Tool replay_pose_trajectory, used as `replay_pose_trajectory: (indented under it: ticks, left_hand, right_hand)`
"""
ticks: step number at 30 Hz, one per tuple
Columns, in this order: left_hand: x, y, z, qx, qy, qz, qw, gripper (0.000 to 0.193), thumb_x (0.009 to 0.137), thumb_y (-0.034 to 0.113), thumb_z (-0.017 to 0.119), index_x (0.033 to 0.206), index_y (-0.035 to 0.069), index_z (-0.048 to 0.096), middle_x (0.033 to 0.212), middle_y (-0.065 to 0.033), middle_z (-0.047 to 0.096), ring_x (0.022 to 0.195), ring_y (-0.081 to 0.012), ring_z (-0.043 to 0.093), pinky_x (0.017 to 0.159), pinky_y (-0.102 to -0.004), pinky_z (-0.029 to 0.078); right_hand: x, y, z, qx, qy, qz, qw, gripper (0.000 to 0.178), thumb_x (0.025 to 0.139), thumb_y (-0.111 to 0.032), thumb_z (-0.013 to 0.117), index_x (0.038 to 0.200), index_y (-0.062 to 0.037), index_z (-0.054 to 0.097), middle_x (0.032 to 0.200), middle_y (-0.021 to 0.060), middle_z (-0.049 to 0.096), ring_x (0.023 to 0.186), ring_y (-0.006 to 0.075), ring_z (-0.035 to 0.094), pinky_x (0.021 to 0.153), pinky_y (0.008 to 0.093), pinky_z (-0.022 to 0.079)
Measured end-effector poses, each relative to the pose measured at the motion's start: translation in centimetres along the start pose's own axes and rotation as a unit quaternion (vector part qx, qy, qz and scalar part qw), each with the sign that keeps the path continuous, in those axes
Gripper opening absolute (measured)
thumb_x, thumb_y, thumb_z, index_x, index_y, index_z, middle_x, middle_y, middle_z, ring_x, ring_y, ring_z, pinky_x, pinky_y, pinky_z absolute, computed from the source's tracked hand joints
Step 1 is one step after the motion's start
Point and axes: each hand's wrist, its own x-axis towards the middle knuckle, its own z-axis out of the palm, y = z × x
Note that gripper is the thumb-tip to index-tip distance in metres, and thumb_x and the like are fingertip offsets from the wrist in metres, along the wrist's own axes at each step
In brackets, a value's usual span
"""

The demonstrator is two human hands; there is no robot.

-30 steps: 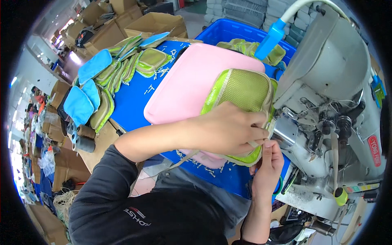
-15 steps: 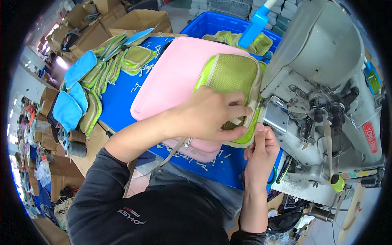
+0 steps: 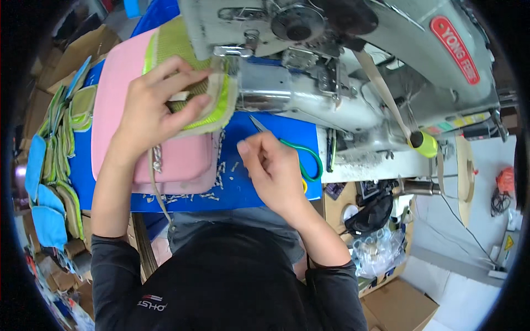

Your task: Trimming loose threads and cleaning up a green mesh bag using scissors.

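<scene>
A green mesh fabric pouch [image 3: 215, 118] with beige edging lies on a pink padded board [image 3: 113, 99], its right edge at the metal arm of a sewing machine [image 3: 265, 85]. My left hand [image 3: 152, 105] is on the pouch, fingers bent and thumb pressing near its edge; a small pale tab shows between them. Off the pouch, my right hand [image 3: 273, 174] hovers over the blue table, its fingers curled in. Whether anything is in them is hidden. Just beyond that hand lie scissors [image 3: 314, 165] with green handles, their blades pointing toward the machine.
Stacked green pouches [image 3: 58, 124] and blue pieces [image 3: 47, 226] stand at the left. Thread scraps litter the blue tabletop [image 3: 232, 193]. A beige tape [image 3: 381, 83] runs down from the machine through a yellow-green guide [image 3: 423, 144]. A cardboard box [image 3: 400, 303] is at lower right.
My right hand has let go of the pouch's lower edge and drawn back toward me. My left hand stays on the pouch. The view has shifted right, toward the machine.
</scene>
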Motion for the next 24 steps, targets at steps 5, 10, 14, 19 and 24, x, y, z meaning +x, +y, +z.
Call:
replay_pose_trajectory:
  ticks: [5,10,14,19,24]
  left_hand:
    - [-0.3,0.1,0.3,0.046,0.011,-0.001,0.999,0.028,0.076,0.021,0.073,0.096,0.002,0.071,0.087,-0.0088,0.062,0.07,-0.0256,0.064,0.064,-0.033,0.052]
    - [-0.3,0.3,0.5,0.042,0.006,-0.017,0.999,0.026,0.078,0.022,0.072,0.095,0.002,0.071,0.086,-0.009,0.062,0.069,-0.0258,0.064,0.063,-0.0329,0.051]
    - [-0.4,0.6,0.2,0.077,0.005,-0.021,0.997,0.027,0.08,0.026,0.073,0.096,0.004,0.072,0.084,-0.0066,0.061,0.064,-0.0233,0.063,0.059,-0.0328,0.05]
    - [-1.2,0.3,0.4,0.106,0.02,-0.007,0.994,0.027,0.081,0.033,0.072,0.093,0.009,0.072,0.078,-0.0047,0.057,0.056,-0.0229,0.06,0.052,-0.0345,0.048]
    - [-1.6,0.1,0.6,0.14,0.0,-0.008,0.99,0.034,0.081,0.037,0.071,0.099,0.008,0.071,0.08,-0.0041,0.056,0.056,-0.0211,0.059,0.051,-0.0343,0.047]
  right_hand:
    - [-4.4,2.9,-1.2,-0.113,0.07,0.011,0.991,0.014,0.088,-0.008,0.068,0.082,-0.0022,0.057,0.06,0.0068,0.056,0.051,0.0154,0.054,0.049,0.0287,0.043]
    - [-5.1,3.0,-1.9,-0.13,0.123,-0.061,0.982,0.012,0.086,-0.008,0.069,0.088,-0.0028,0.059,0.072,0.0091,0.06,0.055,0.0176,0.058,0.051,0.0303,0.047]
    - [-5.1,3.3,-3.9,-0.259,0.178,-0.138,0.939,0.021,0.081,-0.008,0.071,0.099,-0.0016,0.061,0.095,0.0145,0.061,0.084,0.0295,0.062,0.073,0.0376,0.051]
    - [-5.5,4.5,-4.9,-0.381,0.148,-0.115,0.905,0.037,0.082,-0.007,0.068,0.117,0.0015,0.058,0.116,0.0217,0.055,0.107,0.0386,0.054,0.091,0.043,0.045]
    - [-4.8,4.2,-4.8,-0.446,0.052,-0.078,0.89,0.048,0.081,-0.006,0.067,0.126,0.0041,0.053,0.12,0.0233,0.052,0.107,0.0407,0.051,0.094,0.0453,0.043]
